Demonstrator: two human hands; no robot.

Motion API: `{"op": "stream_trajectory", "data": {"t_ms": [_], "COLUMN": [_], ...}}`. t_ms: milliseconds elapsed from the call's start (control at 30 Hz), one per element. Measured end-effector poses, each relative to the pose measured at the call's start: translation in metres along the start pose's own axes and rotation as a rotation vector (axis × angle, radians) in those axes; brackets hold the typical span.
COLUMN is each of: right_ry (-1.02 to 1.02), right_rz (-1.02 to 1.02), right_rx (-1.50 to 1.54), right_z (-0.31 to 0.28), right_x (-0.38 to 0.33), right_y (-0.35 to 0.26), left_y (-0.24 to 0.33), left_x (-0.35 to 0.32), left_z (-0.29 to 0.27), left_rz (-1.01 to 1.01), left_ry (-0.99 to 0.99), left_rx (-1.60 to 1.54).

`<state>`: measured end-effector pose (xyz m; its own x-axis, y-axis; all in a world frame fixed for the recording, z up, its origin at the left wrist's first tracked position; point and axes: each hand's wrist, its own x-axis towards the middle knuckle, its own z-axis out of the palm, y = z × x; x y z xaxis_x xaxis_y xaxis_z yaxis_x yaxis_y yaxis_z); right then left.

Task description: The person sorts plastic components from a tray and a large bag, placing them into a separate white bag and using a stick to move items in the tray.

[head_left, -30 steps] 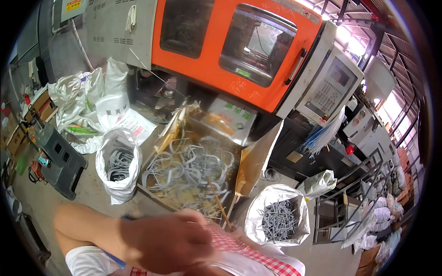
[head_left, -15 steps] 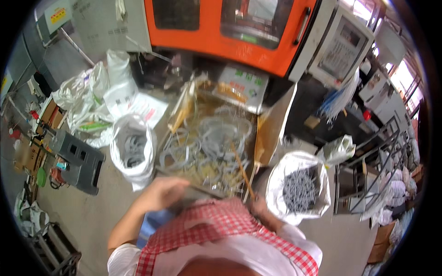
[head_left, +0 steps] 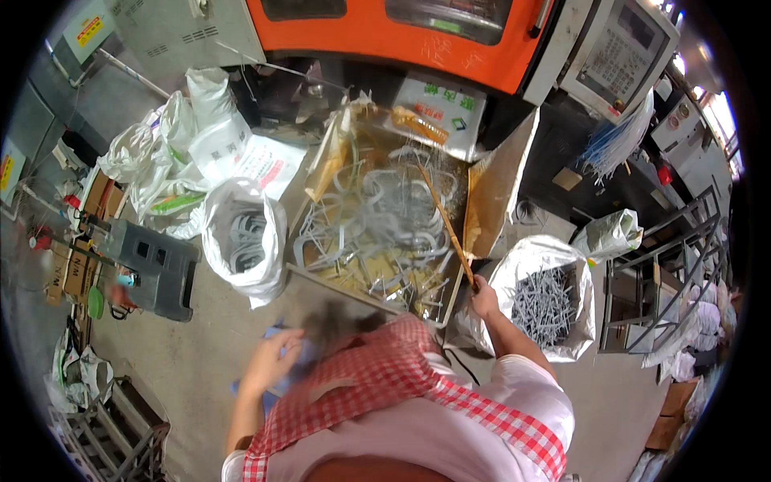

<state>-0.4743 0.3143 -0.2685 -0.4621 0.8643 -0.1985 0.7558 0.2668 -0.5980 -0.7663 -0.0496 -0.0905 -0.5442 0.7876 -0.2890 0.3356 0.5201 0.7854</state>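
Clamped round the near end of a thin brown stick [head_left: 446,218], the grip of the right hand [head_left: 483,297] has its fingers closed together. Beside the red-checked apron [head_left: 345,377], the left hand [head_left: 275,357] hangs with its fingers loosely curled and a little apart; I can make out nothing between them.

From where I stand, the stick slants forward and leftward over the right part of a wide box [head_left: 491,193], its far end above or among a tangle of pale grey strips [head_left: 377,193]. Whether the tip touches them, I can't tell. It looks like wood or bamboo, so I'd judge it light and stiff, easy to swing by the near end, though a hold farther up should steady the tip.

As for the strips, I'd take them for light, springy plastic, slippery if the sheen around them is water, and apt to snag on one another. A curved piece at the edge of the heap seems the best place to take hold.

Left of the box stands a white sack [head_left: 261,281] of grey curved pieces; another sack [head_left: 506,275], just beside the right hand, holds thin grey sticks [head_left: 546,305]. Beyond the box rises an orange machine [head_left: 353,40], with a control panel [head_left: 622,60] at its right.
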Motion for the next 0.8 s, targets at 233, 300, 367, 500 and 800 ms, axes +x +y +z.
{"op": "stream_trajectory", "data": {"t_ms": [233, 300, 367, 500, 800], "right_ry": [-0.26, -0.325, -0.414, -0.295, -0.52], "right_rz": [0.155, 0.193, 0.122, 0.103, 0.273], "right_rx": [-0.311, -0.304, -0.3, -0.322, -0.299], "right_z": [0.063, 0.08, 0.096, 0.098, 0.05], "right_x": [0.15, 0.152, 0.138, 0.122, 0.051], "right_y": [0.021, 0.03, 0.027, 0.077, 0.065], "left_y": [0.005, 0.017, 0.016, 0.003, 0.012], "left_x": [0.019, 0.024, 0.019, 0.026, 0.04], "left_z": [0.011, 0.014, 0.009, 0.015, 0.028], "left_rz": [0.051, 0.113, 0.057, 0.114, 0.099], "left_ry": [-0.01, 0.005, 0.004, 0.02, -0.079], "left_rx": [0.195, 0.154, 0.139, 0.128, 0.154]}}
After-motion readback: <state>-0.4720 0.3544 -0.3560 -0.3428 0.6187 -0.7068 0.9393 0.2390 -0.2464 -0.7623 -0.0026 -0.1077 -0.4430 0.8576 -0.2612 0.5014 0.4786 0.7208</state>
